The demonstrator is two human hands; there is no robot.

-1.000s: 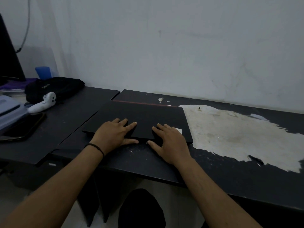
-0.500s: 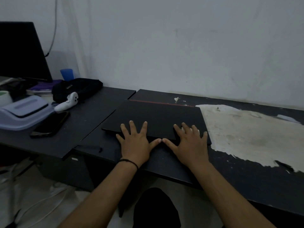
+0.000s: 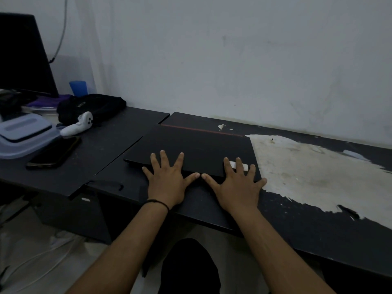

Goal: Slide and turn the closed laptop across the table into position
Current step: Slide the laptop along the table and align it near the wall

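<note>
A closed black laptop (image 3: 197, 145) with a thin red line along its far edge lies flat on the dark table (image 3: 297, 225), straddling the seam between two tabletops. My left hand (image 3: 167, 177) rests flat with spread fingers on the laptop's near edge, left of centre. My right hand (image 3: 235, 183) lies flat on the near right corner, fingers spread, partly covering a small white sticker (image 3: 239, 165). The two thumbs almost touch on the table in front of the laptop.
On the left tabletop lie a dark phone (image 3: 54, 153), a white controller (image 3: 77, 125), a black bag (image 3: 91, 106), a grey-blue lidded box (image 3: 23, 134), a blue cup (image 3: 78, 88) and a monitor (image 3: 23, 56). A large peeled pale patch (image 3: 318, 177) covers the table to the right. The wall stands close behind.
My fingers have gone from curled on the laptop's near edge to spread flat, and the thumbs have come together. The view has shifted left; the laptop itself looks barely moved.
</note>
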